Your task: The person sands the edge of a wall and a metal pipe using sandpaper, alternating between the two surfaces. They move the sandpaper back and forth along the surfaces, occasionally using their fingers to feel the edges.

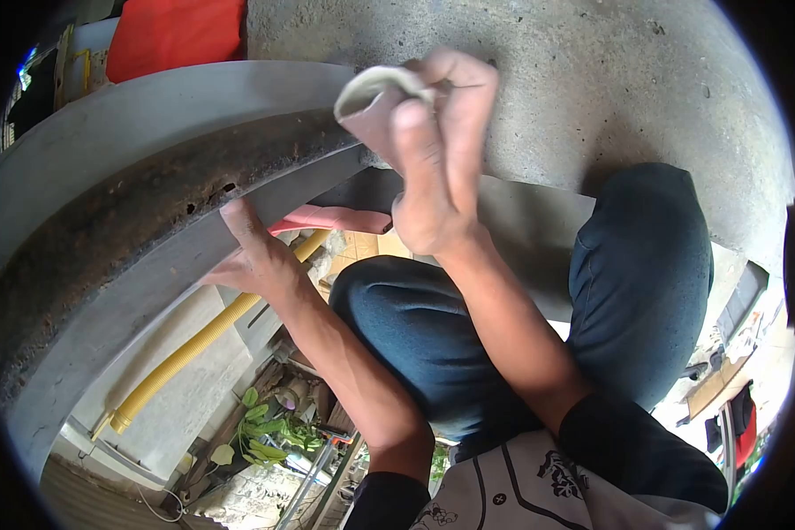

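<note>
My right hand (443, 181) is raised near the far end of a long grey beam (128, 314). Between its thumb and fingers is a curled piece of sandpaper (370, 113), pale on its inner side and slightly blurred. A rough, rusty brown strip (141, 199) with small holes runs along the beam. My left hand (263, 261) grips the beam's near edge, the thumb against its face just below the holes. Part of the left fingers is hidden beyond the edge.
A red object (177, 40) lies at the upper left. Concrete floor (583, 79) spreads across the top. Below the beam are a yellow corrugated hose (185, 358), a pink item (336, 218) and a leafy plant (269, 433). My bent knees (640, 283) are close to my right forearm.
</note>
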`<state>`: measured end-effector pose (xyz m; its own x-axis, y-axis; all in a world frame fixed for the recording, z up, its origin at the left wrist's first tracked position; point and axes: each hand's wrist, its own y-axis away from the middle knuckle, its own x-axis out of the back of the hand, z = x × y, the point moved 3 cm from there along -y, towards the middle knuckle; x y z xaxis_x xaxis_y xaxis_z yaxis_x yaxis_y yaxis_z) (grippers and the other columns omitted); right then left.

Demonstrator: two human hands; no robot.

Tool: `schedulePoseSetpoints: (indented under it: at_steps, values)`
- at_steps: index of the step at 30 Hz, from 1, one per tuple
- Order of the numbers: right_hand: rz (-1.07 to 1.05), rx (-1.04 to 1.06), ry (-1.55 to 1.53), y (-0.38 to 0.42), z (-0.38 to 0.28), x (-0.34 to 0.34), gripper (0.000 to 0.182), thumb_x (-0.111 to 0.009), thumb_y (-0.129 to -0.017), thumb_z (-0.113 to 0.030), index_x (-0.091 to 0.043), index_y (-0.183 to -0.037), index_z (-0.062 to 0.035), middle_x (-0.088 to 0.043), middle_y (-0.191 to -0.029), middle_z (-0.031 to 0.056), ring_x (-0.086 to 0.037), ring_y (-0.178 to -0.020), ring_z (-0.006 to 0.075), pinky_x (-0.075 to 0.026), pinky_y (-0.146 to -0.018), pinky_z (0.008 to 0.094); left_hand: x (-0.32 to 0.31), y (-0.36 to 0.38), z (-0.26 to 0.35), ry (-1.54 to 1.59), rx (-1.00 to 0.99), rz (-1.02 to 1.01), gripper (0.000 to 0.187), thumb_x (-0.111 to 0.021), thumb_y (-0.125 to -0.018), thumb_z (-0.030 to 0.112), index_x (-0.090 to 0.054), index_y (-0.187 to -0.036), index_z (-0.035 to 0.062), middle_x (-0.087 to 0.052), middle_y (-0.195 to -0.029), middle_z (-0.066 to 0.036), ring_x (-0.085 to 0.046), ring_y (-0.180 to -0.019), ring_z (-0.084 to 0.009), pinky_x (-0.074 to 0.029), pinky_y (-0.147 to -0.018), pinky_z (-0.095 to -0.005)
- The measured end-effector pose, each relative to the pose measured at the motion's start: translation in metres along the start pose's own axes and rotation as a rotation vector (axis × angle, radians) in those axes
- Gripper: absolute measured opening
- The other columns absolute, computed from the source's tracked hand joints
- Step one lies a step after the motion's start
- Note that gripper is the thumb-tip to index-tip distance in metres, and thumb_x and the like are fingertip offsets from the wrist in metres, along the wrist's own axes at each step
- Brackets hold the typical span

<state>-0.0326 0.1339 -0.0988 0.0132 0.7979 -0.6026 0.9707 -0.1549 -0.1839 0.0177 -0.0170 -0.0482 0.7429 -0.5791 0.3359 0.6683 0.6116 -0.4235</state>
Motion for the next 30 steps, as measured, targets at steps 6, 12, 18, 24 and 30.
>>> schedulePoseSetpoints:
  at_steps: [6, 12, 18, 24, 30]
  values:
    - [-0.126, 0.4, 0.363, -0.001, 0.016, -0.028, 0.051, -0.078, -0.082, -0.029, -0.05, -0.118, -0.0066, -0.055, -0.106, 0.0126, -0.053, -0.096, 0.0328, -0.042, -0.084, 0.0446, -0.008, -0.002, 0.009, -0.005, -0.058, -0.122, 0.071, -0.067, -0.094, 0.018, -0.023, -0.144, -0.0042, -0.049, -0.133, -0.023, -0.057, -0.112, -0.0275, -0.05, -0.1, -0.0419]
    - [-0.049, 0.316, 0.573, 0.006, 0.028, -0.016, 0.037, -0.071, -0.086, -0.023, -0.059, -0.119, -0.0106, -0.061, -0.118, 0.0086, -0.056, -0.103, 0.0349, -0.041, -0.089, 0.0472, -0.003, -0.002, 0.002, -0.012, -0.138, -0.009, 0.068, -0.074, -0.088, 0.017, -0.034, -0.137, -0.0077, -0.053, -0.125, -0.022, -0.058, -0.105, -0.0255, -0.051, -0.093, -0.0392]
    - [0.027, 0.291, 0.374, 0.008, 0.028, -0.034, 0.042, -0.064, -0.092, -0.03, -0.059, -0.124, -0.0034, -0.066, -0.116, 0.0133, -0.061, -0.11, 0.0355, -0.044, -0.097, 0.0482, -0.003, 0.0, 0.002, 0.016, -0.064, 0.017, 0.067, -0.073, -0.088, 0.015, -0.033, -0.138, -0.0053, -0.05, -0.13, -0.022, -0.057, -0.11, -0.0266, -0.05, -0.095, -0.0415]
    - [-0.089, 0.412, 0.563, 0.01, 0.028, -0.026, 0.037, -0.044, -0.102, -0.027, -0.062, -0.124, -0.0034, -0.066, -0.125, 0.017, -0.054, -0.128, 0.0369, -0.034, -0.108, 0.0516, 0.001, 0.0, 0.001, -0.059, 0.019, -0.008, 0.06, -0.072, -0.088, 0.016, -0.038, -0.133, -0.006, -0.055, -0.124, -0.021, -0.059, -0.107, -0.025, -0.052, -0.093, -0.0418]
    - [-0.077, 0.413, 0.428, 0.015, 0.011, -0.049, 0.045, -0.046, -0.102, -0.038, -0.052, -0.128, -0.0025, -0.058, -0.132, 0.0228, -0.05, -0.129, 0.0394, -0.031, -0.109, 0.0542, -0.003, 0.004, -0.005, 0.154, 0.061, 0.006, 0.064, -0.073, -0.088, 0.02, -0.038, -0.135, -0.0056, -0.052, -0.132, -0.022, -0.058, -0.111, -0.0257, -0.05, -0.097, -0.0429]
